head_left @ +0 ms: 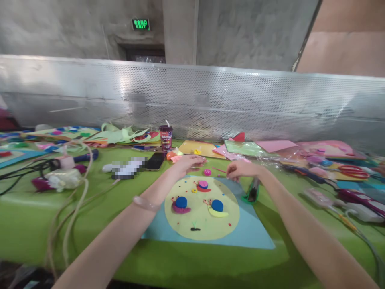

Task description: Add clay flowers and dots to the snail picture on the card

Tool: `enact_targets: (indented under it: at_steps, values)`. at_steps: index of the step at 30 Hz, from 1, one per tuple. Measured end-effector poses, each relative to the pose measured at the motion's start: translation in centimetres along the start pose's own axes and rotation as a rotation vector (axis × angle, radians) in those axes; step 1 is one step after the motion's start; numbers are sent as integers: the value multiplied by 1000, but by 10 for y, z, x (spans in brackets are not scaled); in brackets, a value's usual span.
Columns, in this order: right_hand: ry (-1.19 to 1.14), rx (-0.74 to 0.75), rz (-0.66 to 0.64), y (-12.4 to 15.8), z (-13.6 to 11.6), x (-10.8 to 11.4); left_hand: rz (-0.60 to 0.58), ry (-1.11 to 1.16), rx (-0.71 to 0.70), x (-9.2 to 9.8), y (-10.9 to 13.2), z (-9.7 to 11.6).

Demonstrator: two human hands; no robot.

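Observation:
A blue sheet (pixel 255 235) lies before me, with a pale yellow paper circle (pixel 207 230) on it. Two snails with blue shells, a left one (pixel 181 202) and a right one (pixel 217 206), and a pink-shelled snail (pixel 203 185) sit on the circle, among small coloured dots. Beyond the sheet's far edge, my left hand (pixel 191 161) reaches rightward, fingers stretched out, nothing visible in them. My right hand (pixel 240 169) is closed, its fingertips pinched at the end of a thin pink strip (pixel 219 169). A bright pink ball (pixel 207 172) rests between both hands.
A green-rimmed tool (pixel 252 193) stands below my right wrist. Behind are a phone (pixel 155 161), a drink cup with straw (pixel 166 138) and coloured papers (pixel 246 147). Cables (pixel 86 192) trail at left; red scissors (pixel 353 171) and a glue gun (pixel 359 200) lie right.

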State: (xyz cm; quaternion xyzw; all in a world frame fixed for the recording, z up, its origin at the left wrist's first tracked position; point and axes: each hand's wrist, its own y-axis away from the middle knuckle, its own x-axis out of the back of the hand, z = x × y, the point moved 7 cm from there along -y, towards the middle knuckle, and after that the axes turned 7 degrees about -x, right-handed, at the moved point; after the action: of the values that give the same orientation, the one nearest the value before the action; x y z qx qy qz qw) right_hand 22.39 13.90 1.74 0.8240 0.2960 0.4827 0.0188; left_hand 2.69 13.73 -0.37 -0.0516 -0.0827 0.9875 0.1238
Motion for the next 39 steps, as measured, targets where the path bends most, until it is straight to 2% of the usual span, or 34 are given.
enact_targets:
  at_steps: [3, 14, 25, 35, 39]
  values:
    - [-8, 2, -38, -2, 2, -6, -4, -5, -5, 0, 0, 0]
    - [-35, 4, 2, -9, 6, -6, -14, -3, -8, 0, -1, -1]
    - [-65, -19, 34, -11, 9, -5, 91, 27, 15, 13, -5, -1]
    - [40, 15, 215, -16, 12, 9, 85, 5, 26, 14, -6, -7]
    - [95, 36, 247, -18, 10, 10, 73, 0, 21, 13, -6, -6]
